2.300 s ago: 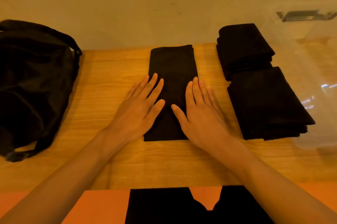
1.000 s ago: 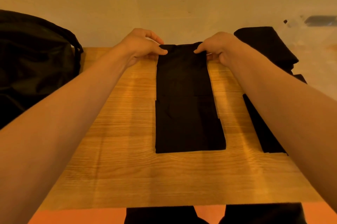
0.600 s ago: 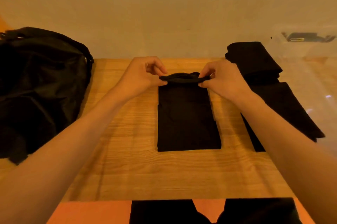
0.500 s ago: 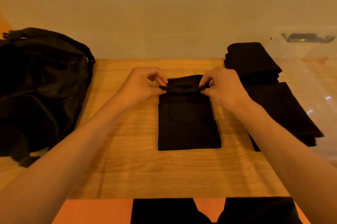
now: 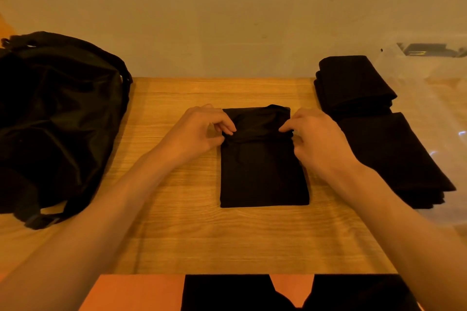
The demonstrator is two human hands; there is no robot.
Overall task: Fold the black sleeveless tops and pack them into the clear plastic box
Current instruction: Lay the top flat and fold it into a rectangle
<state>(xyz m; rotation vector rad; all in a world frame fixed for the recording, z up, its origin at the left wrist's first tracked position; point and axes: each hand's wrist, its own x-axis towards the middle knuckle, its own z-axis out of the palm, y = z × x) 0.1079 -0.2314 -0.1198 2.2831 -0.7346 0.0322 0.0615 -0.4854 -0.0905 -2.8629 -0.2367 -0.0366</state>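
Head view: one black top (image 5: 262,174) lies on the wooden table (image 5: 177,235) at the centre of the frame. It is already folded into a narrow strip whose long axis runs up and down the frame, from the near table edge toward the wall. Its far end is doubled back toward the person, so the free edge lies across the frame, left to right, about a third of the way down the strip.

The left hand (image 5: 199,131) pinches the left corner of that turned-over edge, with its fingers curled down onto the cloth. The right hand (image 5: 316,138) pinches the right corner in the same way. The thumbs are mostly hidden under the cloth and fingers.

At the right of the frame are two piles of folded black tops. The farther pile (image 5: 353,83) sits near the wall, and the nearer pile (image 5: 394,159) touches or overlaps its front. The layers merge in the dim light, so the tops in each pile cannot be counted.

One clear plastic box (image 5: 434,75) stands at the upper right, cut off by the frame edge. Its walls are so faint that I cannot tell whether the piles lie inside it or just beside it.

One black bag (image 5: 55,118) slumps at the left, also cut off by the frame edge and well apart from the top. Both forearms run out of the bottom corners.
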